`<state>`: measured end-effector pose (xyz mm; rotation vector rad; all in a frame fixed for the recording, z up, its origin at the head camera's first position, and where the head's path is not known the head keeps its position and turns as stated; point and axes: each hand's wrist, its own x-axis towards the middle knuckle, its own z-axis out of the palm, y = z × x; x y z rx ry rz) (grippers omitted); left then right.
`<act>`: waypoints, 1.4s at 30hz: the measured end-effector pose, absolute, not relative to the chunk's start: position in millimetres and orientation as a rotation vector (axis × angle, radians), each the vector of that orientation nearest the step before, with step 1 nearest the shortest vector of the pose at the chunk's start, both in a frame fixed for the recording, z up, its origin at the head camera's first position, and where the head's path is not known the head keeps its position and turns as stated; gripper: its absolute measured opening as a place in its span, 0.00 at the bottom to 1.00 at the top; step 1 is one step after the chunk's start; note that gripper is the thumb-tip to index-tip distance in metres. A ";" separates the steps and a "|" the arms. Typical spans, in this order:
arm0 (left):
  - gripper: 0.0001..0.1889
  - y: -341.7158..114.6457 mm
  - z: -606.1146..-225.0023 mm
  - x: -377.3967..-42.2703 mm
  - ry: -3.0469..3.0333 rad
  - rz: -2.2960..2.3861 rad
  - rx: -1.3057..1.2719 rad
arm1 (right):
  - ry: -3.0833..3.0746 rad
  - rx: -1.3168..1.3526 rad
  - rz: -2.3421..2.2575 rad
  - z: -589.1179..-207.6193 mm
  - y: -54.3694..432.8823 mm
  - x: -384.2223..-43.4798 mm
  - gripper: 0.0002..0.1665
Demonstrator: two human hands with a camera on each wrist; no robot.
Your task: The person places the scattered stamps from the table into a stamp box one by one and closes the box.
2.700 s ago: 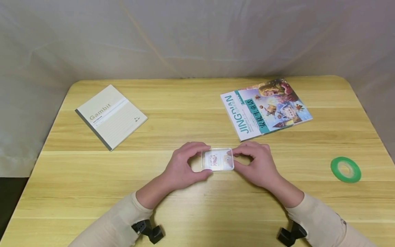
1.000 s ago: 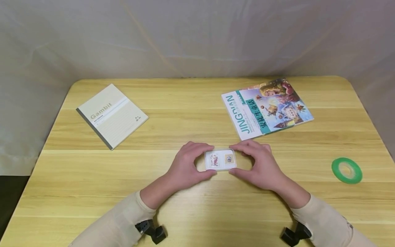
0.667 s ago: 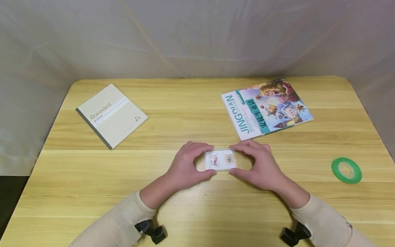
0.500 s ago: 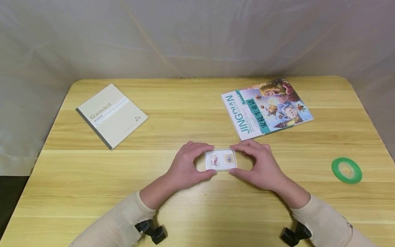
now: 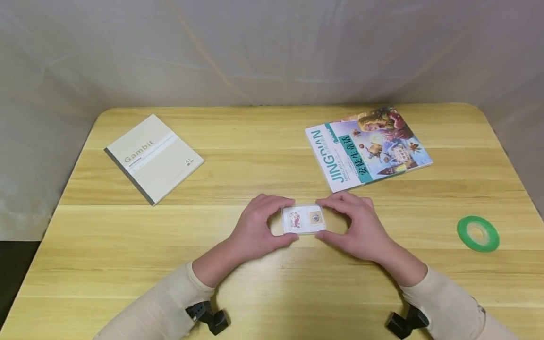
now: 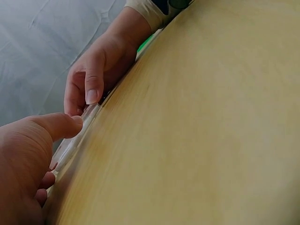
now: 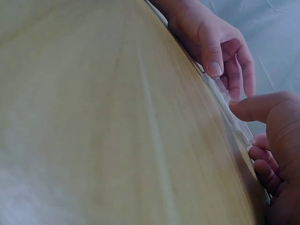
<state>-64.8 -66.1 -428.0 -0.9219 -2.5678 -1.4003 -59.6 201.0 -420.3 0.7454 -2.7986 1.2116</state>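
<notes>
A small flat case of clear plastic [image 5: 303, 219] lies at the middle of the table, with a white backing and two little stamp-like pictures inside. My left hand [image 5: 255, 231] grips its left end, thumb on the near edge and fingers on the far edge. At the opposite end, my right hand [image 5: 359, 226] pinches it the same way. The left wrist view shows the case's [image 6: 77, 139] clear side low against the tabletop, between both hands. From the right wrist, the case [image 7: 237, 124] appears edge-on, partly covered by my right thumb.
A beige notebook [image 5: 155, 160] lies at the back left of the wooden table [image 5: 238, 156]. Toward the back right is a colourful book [image 5: 369, 146], just beyond my right hand. A green tape roll [image 5: 478, 233] lies flat at the right.
Earlier, my right fingertips overlapped the case's right end and partly covered the right picture; now they hold its near and far edges. The case shifted slightly right, then stayed still.
</notes>
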 end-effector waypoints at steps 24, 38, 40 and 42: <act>0.34 -65.5 -427.5 -64.8 -2.559 -1.399 -0.925 | -2.792 0.753 1.198 -418.5 201.8 -59.2 0.35; 0.34 -67.5 -427.4 -64.2 -2.540 -1.413 -0.916 | -2.777 0.749 1.224 -418.4 200.0 -58.3 0.35; 0.34 -67.2 -427.6 -64.1 -2.548 -1.405 -0.915 | -2.782 0.752 1.213 -418.5 200.3 -58.4 0.35; 0.34 -67.1 -427.6 -64.2 -2.554 -1.401 -0.914 | -2.782 0.754 1.202 -418.6 200.4 -58.4 0.35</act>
